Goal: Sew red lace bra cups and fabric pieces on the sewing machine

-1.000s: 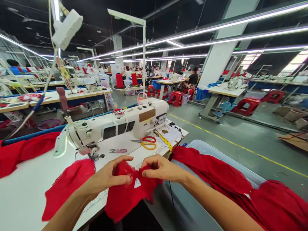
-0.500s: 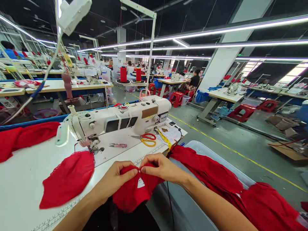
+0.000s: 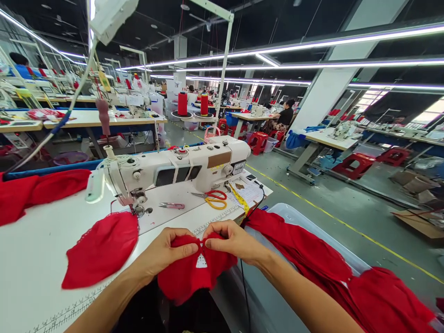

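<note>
Between my two hands hangs a piece of red fabric (image 3: 187, 280), pinched at its upper edge just past the table's front edge. My left hand (image 3: 166, 254) grips it with thumb and fingers, and my right hand (image 3: 231, 240) pinches it close beside. A small gap below the fingertips shows white through it. Another red fabric piece (image 3: 102, 249) lies flat on the table, its far corner by the needle area of the white sewing machine (image 3: 176, 169). Scissors with red and yellow handles (image 3: 215, 200) and pink thread snips (image 3: 172, 205) rest beyond my hands.
A translucent plastic bin (image 3: 284, 210) at my right has red fabric (image 3: 298, 245) draped over it. More red fabric (image 3: 45, 189) lies at the table's left. A yellow tape measure (image 3: 239, 198) hangs by the table edge. Red thread cones (image 3: 182, 104) stand behind the machine.
The view has shifted slightly, so the machine and table sit a little further right. Both hands keep their pinch; the held fabric's lower part has swung slightly left and its gap looks a bit wider.
</note>
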### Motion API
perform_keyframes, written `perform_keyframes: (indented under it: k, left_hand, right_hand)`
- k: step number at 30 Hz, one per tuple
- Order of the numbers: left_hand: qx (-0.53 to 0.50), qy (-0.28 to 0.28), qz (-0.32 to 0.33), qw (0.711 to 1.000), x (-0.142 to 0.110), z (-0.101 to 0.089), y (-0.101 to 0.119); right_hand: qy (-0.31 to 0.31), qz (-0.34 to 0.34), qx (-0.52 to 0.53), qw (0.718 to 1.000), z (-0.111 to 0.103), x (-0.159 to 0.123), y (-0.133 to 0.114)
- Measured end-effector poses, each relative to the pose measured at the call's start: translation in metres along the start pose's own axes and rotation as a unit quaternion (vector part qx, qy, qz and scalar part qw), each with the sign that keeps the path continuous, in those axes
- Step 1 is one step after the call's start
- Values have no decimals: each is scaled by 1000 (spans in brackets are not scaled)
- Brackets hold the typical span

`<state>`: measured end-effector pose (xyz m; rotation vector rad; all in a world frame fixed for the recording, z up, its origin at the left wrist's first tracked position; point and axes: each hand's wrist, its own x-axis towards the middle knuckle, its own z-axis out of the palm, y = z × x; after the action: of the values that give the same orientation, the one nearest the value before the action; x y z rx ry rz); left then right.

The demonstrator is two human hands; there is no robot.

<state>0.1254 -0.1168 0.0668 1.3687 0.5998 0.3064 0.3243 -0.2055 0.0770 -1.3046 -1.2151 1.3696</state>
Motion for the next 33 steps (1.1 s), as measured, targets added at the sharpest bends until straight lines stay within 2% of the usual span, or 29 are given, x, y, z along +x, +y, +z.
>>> perform_keyframes:
  k: [4,9,15,20,24,29,33]
  left_hand:
    - [-18,45,1,999,-2,2,-5]
    - [-3,71,34,997,-16,-1,-11]
    - [4,84,17,996,-50,-19,-16]
    - [-11,114,13,993,-74,-35,-25]
    - [-38,146,16,988,-85,-40,-37]
    - [-39,166,24,985,-90,-46,-46]
    - [10,170,45,984,-90,-46,-42]
  right_hand:
    - [5,-24,-22,999,4,4,1]
    - [-26,-4,17,1000,13,13,7]
    - [-121,20,68,990,38,29,9]
    - [-154,22,36,987,58,47,9]
    - [-182,24,32,982,70,57,13]
    - [-184,32,16,982,78,64,20]
    - [-161,-15,-21,987,80,62,23]
